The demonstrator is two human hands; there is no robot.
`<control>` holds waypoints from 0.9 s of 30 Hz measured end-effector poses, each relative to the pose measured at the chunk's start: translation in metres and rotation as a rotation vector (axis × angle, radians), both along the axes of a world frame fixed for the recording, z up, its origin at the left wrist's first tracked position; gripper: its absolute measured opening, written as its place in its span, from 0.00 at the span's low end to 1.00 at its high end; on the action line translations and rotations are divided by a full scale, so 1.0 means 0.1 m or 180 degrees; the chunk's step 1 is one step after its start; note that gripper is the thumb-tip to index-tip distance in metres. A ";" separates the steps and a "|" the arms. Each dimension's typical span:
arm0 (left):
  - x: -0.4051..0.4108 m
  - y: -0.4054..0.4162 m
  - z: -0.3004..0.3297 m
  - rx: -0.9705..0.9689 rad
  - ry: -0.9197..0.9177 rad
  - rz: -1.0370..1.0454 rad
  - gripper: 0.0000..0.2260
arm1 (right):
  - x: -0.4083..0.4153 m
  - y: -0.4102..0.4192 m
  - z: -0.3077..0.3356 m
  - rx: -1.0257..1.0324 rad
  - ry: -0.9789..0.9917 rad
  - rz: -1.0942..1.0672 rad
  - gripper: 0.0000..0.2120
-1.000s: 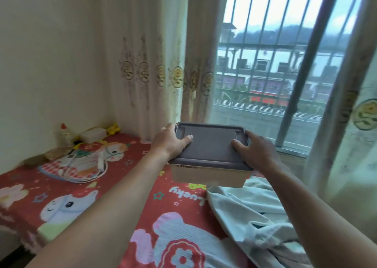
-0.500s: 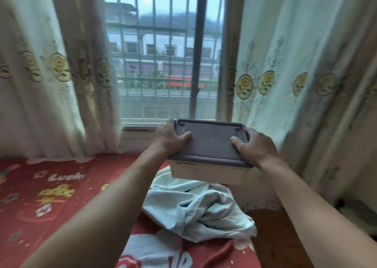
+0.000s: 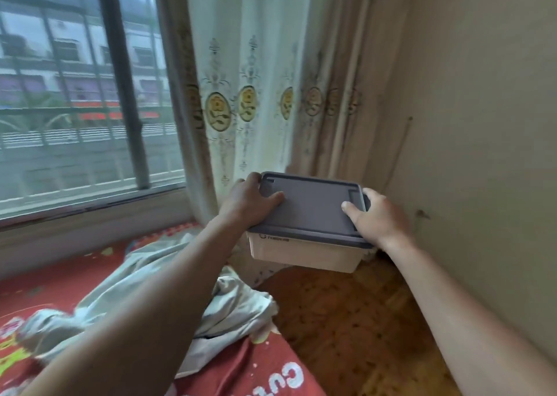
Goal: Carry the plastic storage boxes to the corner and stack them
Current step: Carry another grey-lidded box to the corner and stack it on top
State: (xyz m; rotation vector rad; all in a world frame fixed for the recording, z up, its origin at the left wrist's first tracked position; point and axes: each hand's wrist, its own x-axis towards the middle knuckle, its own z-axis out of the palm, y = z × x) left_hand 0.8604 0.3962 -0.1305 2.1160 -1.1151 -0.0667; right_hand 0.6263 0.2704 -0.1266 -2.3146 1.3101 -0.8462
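One plastic storage box point(image 3: 307, 236) is in view, with a dark grey lid point(image 3: 313, 206) and a pale beige body. Two bare hands hold it in the air over a wooden floor point(image 3: 355, 320), near the room's corner where a beige wall point(image 3: 482, 124) meets a curtain point(image 3: 256, 88). The left hand point(image 3: 247, 203) grips the box's left end, thumb lying on the lid and fingers curled over the far edge. The right hand point(image 3: 376, 215) grips the right end the same way, thumb on the lid.

One barred window point(image 3: 75, 94) fills the upper left. One crumpled pale cloth point(image 3: 168, 299) lies on a red patterned bed cover point(image 3: 256, 371) at the lower left.

Most fingers of both hands are hidden behind the box. A small dark logo on the box front is too blurred to read. The bed cover's lettering is cut off by the frame edge, and the lower left corner is smeared by motion.

Compared with half a second ago, the view has swung right: the window has slid to the left, the wall and more of the bare floor have come into sight, and the box sits lower and further right in the frame, held the same way.
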 end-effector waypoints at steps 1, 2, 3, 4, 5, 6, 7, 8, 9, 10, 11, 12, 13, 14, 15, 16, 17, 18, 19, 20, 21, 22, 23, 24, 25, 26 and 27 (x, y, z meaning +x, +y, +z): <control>-0.08 -0.11 0.00 0.0011 -0.0004 -0.0103 0.32 | -0.11 -0.06 0.00 -0.0042 0.0005 -0.0119 0.31; -0.21 -0.28 -0.01 0.0023 -0.0021 -0.0237 0.32 | -0.29 -0.13 0.00 -0.0070 0.0006 -0.0273 0.29; -0.30 -0.38 0.00 0.0022 -0.0031 -0.0305 0.33 | -0.40 -0.18 0.01 -0.0102 0.0011 -0.0346 0.28; -0.37 -0.46 0.00 0.0012 -0.0054 -0.0356 0.33 | -0.49 -0.20 0.01 -0.0111 0.0038 -0.0403 0.27; -0.48 -0.59 0.01 0.0004 -0.0076 -0.0436 0.33 | -0.62 -0.26 0.02 -0.0113 0.0066 -0.0491 0.27; -0.58 -0.71 0.01 0.0001 -0.0100 -0.0500 0.33 | -0.74 -0.32 0.03 -0.0097 0.0081 -0.0569 0.28; -0.67 -0.83 0.02 0.0007 -0.0113 -0.0559 0.33 | -0.85 -0.38 0.03 -0.0101 0.0082 -0.0626 0.29; -0.79 -0.97 0.03 0.0000 -0.0113 -0.0636 0.33 | -0.98 -0.46 0.03 -0.0099 0.0074 -0.0693 0.29; -0.90 -1.09 0.04 -0.0003 -0.0102 -0.0689 0.33 | -1.10 -0.53 0.02 -0.0109 0.0068 -0.0752 0.29; -1.05 -1.25 0.04 -0.0009 -0.0111 -0.0741 0.33 | -1.25 -0.63 0.02 -0.0104 0.0072 -0.0817 0.30; -1.11 -1.33 0.04 -0.0005 -0.0125 -0.0751 0.33 | -1.32 -0.69 0.01 -0.0107 0.0085 -0.0844 0.30; -1.24 -1.48 0.04 -0.0013 -0.0139 -0.0791 0.33 | -1.45 -0.79 0.01 -0.0094 0.0088 -0.0896 0.30; -1.35 -1.62 0.03 -0.0012 -0.0139 -0.0822 0.33 | -1.57 -0.89 0.01 -0.0084 0.0098 -0.0930 0.30; -1.46 -1.76 0.02 -0.0006 -0.0140 -0.0854 0.33 | -1.68 -1.00 0.01 -0.0074 0.0105 -0.0952 0.30; -1.58 -1.91 0.01 0.0002 -0.0144 -0.0882 0.33 | -1.81 -1.13 0.02 -0.0058 0.0112 -0.0974 0.30; -1.70 -2.07 0.01 0.0001 -0.0151 -0.0911 0.33 | -1.93 -1.27 0.03 -0.0054 0.0116 -0.0996 0.30; -1.80 -2.20 0.01 0.0000 -0.0139 -0.0922 0.33 | -2.02 -1.39 0.03 -0.0055 0.0133 -0.1004 0.30; -1.90 -2.34 0.01 -0.0014 -0.0136 -0.0934 0.34 | -2.13 -1.52 0.04 -0.0059 0.0139 -0.1016 0.29; -2.03 -2.52 0.02 -0.0029 -0.0130 -0.0946 0.34 | -2.26 -1.68 0.06 -0.0044 0.0151 -0.1028 0.29; -2.08 -2.63 0.02 -0.0036 -0.0156 -0.0956 0.34 | -2.32 -1.76 0.07 -0.0033 0.0156 -0.1017 0.29; -2.17 -2.75 0.02 -0.0036 -0.0189 -0.0976 0.34 | -2.40 -1.87 0.08 -0.0007 0.0164 -0.1016 0.29; -2.24 -2.87 0.02 -0.0038 -0.0223 -0.0984 0.34 | -2.48 -1.98 0.09 0.0000 0.0170 -0.1021 0.29; -2.34 -3.02 0.03 -0.0033 -0.0248 -0.0980 0.34 | -2.58 -2.11 0.10 0.0003 0.0175 -0.1042 0.29; -2.40 -3.13 0.03 -0.0030 -0.0267 -0.0973 0.34 | -2.65 -2.21 0.10 -0.0019 0.0170 -0.1049 0.29; -2.46 -3.24 0.04 -0.0026 -0.0265 -0.0972 0.34 | -2.72 -2.31 0.10 -0.0037 0.0157 -0.1062 0.29; -2.52 -3.33 0.04 -0.0030 -0.0261 -0.0973 0.34 | -2.78 -2.40 0.10 -0.0060 0.0142 -0.1064 0.28; -2.57 -3.43 0.03 -0.0030 -0.0265 -0.0978 0.34 | -2.83 -2.49 0.11 -0.0070 0.0137 -0.1077 0.28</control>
